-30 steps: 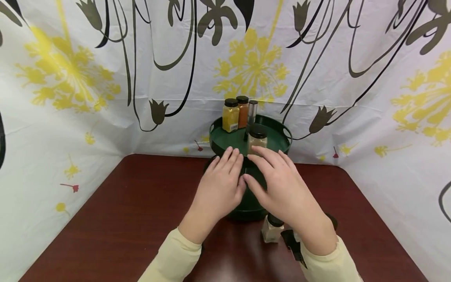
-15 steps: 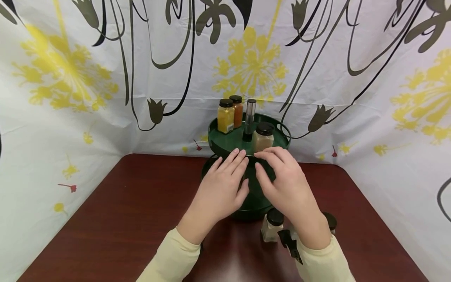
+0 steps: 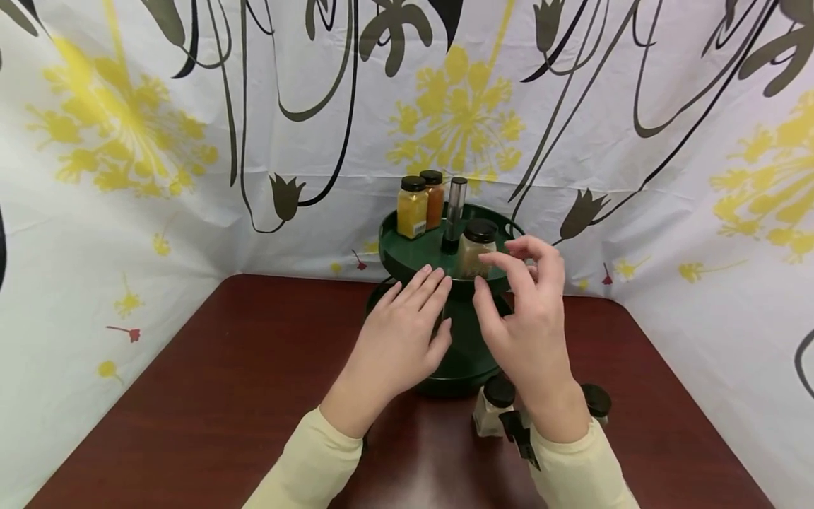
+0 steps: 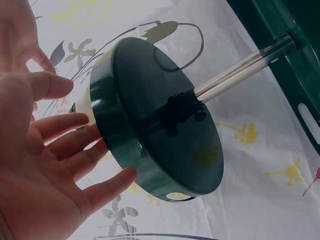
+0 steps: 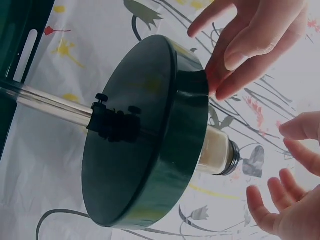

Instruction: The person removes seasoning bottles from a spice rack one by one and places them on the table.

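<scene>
My left hand [image 3: 400, 336] rests its straight fingers against the front rim of the upper green tray [image 3: 394, 258]; in the left wrist view its fingertips touch the side of the tray [image 4: 117, 117]. Beside the tan jar [image 3: 477, 251] with a black lid, my right hand [image 3: 531, 325] is raised with bent, spread fingers, holding nothing. The right wrist view shows the right hand [image 5: 295, 210] apart from the jar [image 5: 215, 150], while the left hand [image 5: 267, 40] touches the rim. A yellow jar [image 3: 412, 208], an orange jar [image 3: 434, 201] and a clear tube [image 3: 454, 215] stand on the upper tray.
The lower green tray [image 3: 467, 350] is below, partly hidden by the hands. A pale jar [image 3: 492, 408] stands on the dark red table [image 3: 254, 367] near my right wrist, with a black strip [image 3: 518, 435] beside it and another black lid [image 3: 596, 401] further right. Patterned cloth hangs behind.
My right hand has moved right, away from my left hand. The tan jar sits slightly further right than a second ago. My left hand has shifted slightly right along the tray's front.
</scene>
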### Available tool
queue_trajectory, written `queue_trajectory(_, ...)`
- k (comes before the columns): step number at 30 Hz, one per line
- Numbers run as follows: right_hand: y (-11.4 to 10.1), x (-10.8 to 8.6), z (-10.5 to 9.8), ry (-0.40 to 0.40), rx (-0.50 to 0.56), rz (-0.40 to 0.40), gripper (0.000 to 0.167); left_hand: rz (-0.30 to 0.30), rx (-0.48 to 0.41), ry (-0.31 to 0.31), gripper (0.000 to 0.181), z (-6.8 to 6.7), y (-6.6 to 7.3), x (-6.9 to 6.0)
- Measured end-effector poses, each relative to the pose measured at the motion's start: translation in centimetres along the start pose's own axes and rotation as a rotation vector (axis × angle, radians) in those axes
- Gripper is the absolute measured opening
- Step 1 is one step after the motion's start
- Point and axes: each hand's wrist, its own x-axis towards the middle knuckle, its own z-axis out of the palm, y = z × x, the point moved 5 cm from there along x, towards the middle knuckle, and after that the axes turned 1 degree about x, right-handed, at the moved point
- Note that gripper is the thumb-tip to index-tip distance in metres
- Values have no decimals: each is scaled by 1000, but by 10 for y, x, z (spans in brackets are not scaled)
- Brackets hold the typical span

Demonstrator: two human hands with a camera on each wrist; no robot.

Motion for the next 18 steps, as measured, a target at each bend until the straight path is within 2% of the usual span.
queue_trajectory(5, 7, -2, 2, -18, -17, 37, 42, 5, 27, 2, 55, 3, 0, 1)
queue_trajectory(12, 22, -3, 17, -221, -52, 119, 84, -1, 33, -29, 55, 3, -1, 2)
queue_trajectory(15, 28, -5, 24, -292, -32, 153, 90, 1, 28, -34, 55, 2, -1, 2)
queue_trajectory(18, 32, -5, 27, -319, -43, 154, 87, 2, 26, -37, 54, 3, -2, 2)
